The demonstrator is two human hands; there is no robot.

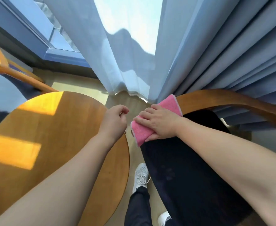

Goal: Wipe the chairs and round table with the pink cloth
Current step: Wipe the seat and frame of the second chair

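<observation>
At the far left a second chair (2, 66) is seen, its wooden frame lit orange by the sun and its dark seat partly cut off by the edge of the view. Next to it the round table (55, 136) is found, its wooden top crossed by bright patches of sunlight. Over the right edge of the table the left hand (114, 121) is held, its fingers loosely curled and nothing grasped in it. Between the table and the chair on the right a strip of pale floor (126, 101) is shown, with a white shoe (140, 176) and a dark trouser leg (139, 207) on it. Above, a sheer white curtain (122, 62) is hung in front of the window (41, 22), with heavier blue curtains (223, 54) to its right.

The pink cloth (157, 118) is laid across the front left corner of the right chair (191, 168), where the curved wooden arm meets the dark seat. The right hand (160, 123) is pressed flat on the middle of the cloth, fingers spread and extended. One end of the cloth is left showing beyond the fingers toward the curtains, and the other end below the thumb.
</observation>
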